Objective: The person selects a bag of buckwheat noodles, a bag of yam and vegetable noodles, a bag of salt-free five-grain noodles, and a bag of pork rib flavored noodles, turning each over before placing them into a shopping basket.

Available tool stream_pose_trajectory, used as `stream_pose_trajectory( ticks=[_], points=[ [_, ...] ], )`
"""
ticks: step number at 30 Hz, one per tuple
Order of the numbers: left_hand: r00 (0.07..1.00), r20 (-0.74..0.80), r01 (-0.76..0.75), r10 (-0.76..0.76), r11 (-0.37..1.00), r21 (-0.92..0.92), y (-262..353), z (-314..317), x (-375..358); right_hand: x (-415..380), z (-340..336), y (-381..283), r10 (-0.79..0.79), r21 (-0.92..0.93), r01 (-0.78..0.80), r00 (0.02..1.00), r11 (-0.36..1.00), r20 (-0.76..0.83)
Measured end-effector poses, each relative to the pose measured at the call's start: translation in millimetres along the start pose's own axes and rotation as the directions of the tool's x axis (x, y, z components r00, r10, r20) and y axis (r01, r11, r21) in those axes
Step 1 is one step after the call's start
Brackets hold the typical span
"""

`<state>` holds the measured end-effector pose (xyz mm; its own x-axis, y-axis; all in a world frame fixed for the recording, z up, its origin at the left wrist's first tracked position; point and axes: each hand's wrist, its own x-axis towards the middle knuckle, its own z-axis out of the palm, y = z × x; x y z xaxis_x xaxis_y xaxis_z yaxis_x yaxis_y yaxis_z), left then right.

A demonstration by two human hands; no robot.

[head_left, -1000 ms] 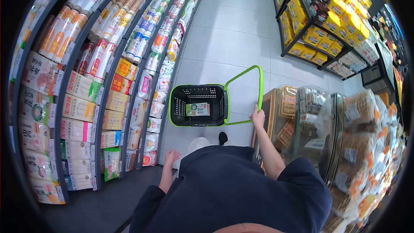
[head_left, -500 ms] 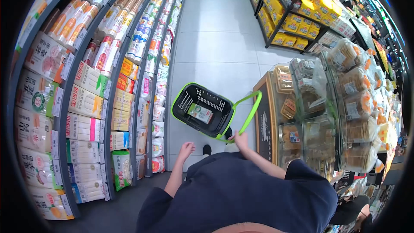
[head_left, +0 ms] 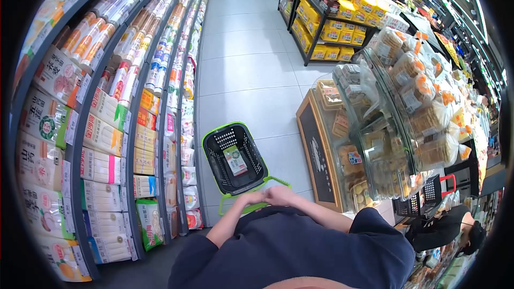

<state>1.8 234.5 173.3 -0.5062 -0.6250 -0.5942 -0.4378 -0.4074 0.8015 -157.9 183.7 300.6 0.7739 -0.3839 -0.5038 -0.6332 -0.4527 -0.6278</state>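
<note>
A black shopping basket (head_left: 212, 152) with a green rim stands in the aisle just in front of me. Inside it lies a white-and-green package (head_left: 236, 161). Its green handle (head_left: 274, 180) is tilted toward my body. My left hand (head_left: 252, 198) is closed at the handle, its fingers partly hidden. Right beside it, touching or nearly so, my right hand (head_left: 280, 196) is also closed at the handle. The lower part of the handle passes beneath both hands, close to my shirt.
Tall shelves (head_left: 134, 171) of packaged noodles line the left. On the right, a wood-framed display stand (head_left: 323, 155) holds baked goods in clear boxes. Farther ahead is a black rack (head_left: 309, 37) of yellow packages. A person (head_left: 441, 230) is at the lower right, near another basket (head_left: 423, 195).
The basket has turned and come nearer the left shelves. My left hand has moved right to the handle, joining my right hand. The view has shifted, showing more of the person at right.
</note>
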Motion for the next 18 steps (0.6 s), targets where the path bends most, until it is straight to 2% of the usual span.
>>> stream_pose_trajectory(
  ticks=[1, 2, 3, 4, 5, 7, 8, 9, 10, 11, 12, 14, 15, 17, 18],
  points=[
    [0.961, 0.155, 0.238, -0.23, 0.971, -0.03, 17, 3, -18, -11, -7, -1, 0.044, -0.042, -0.049, 0.993, 0.998, -0.105],
    [0.961, 0.154, 0.234, -0.229, 0.972, -0.02, 21, 7, -30, -12, 11, 23, -0.123, -0.157, 0.084, 0.959, 0.984, -0.257],
    [0.971, 0.07, 0.234, -0.23, 0.971, -0.057, 18, 14, -41, -15, 21, 36, -0.121, -0.156, 0.081, 0.956, 0.984, -0.266],
    [0.972, -0.015, 0.231, -0.233, 0.968, -0.096, 17, 20, -52, -18, 29, 47, -0.085, -0.181, 0.063, 0.99, 0.981, -0.116],
    [0.972, -0.016, 0.233, -0.236, 0.968, -0.092, 16, 26, -62, -21, 39, 57, -0.044, -0.208, 0.051, 0.998, 0.977, 0.038],
    [0.976, -0.126, 0.174, -0.178, 0.984, -0.044, 18, 34, -78, -26, 68, 65, -0.125, -0.153, 0.128, 0.992, 0.98, 0.026],
    [0.983, -0.155, 0.118, -0.097, 0.984, 0.133, -2, 36, -70, -21, 68, 59, -0.117, -0.175, 0.124, 0.992, 0.977, 0.052],
    [0.969, -0.228, 0.139, -0.097, 0.975, 0.175, -15, 46, -69, -23, 79, 52, -0.1, -0.172, 0.116, 0.99, 0.978, 0.1],
    [0.965, -0.198, 0.18, -0.17, 0.983, 0.037, -4, 60, -82, -25, 91, 49, -0.146, -0.045, 0.149, 0.987, 0.988, 0.07],
    [0.959, -0.168, 0.217, -0.23, 0.972, -0.091, 9, 64, -90, -26, 105, 43, -0.159, -0.028, 0.162, 0.985, 0.986, 0.072],
    [0.955, -0.179, 0.226, -0.237, 0.971, -0.078, 7, 67, -91, -19, 111, 39, -0.131, -0.02, 0.133, 0.988, 0.991, 0.076],
    [0.944, -0.247, 0.159, -0.218, 0.958, -0.241, -14, 91, -102, -8, 138, 40, -0.048, -0.026, 0.052, 0.988, 0.998, 0.15],
    [0.941, -0.257, 0.16, -0.22, 0.959, -0.235, -23, 92, -110, -8, 137, 39, -0.057, -0.028, 0.062, 0.988, 0.998, 0.144],
    [0.929, -0.285, 0.27, -0.234, 0.959, 0.09, -42, 94, -131, -18, 138, 39, 0.039, -0.071, -0.019, 0.952, 0.997, 0.302],
    [0.929, -0.289, 0.267, -0.231, 0.959, 0.092, -43, 92, -135, -30, 129, 34, 0.068, -0.074, -0.047, 0.949, 0.996, 0.309]
  ],
)
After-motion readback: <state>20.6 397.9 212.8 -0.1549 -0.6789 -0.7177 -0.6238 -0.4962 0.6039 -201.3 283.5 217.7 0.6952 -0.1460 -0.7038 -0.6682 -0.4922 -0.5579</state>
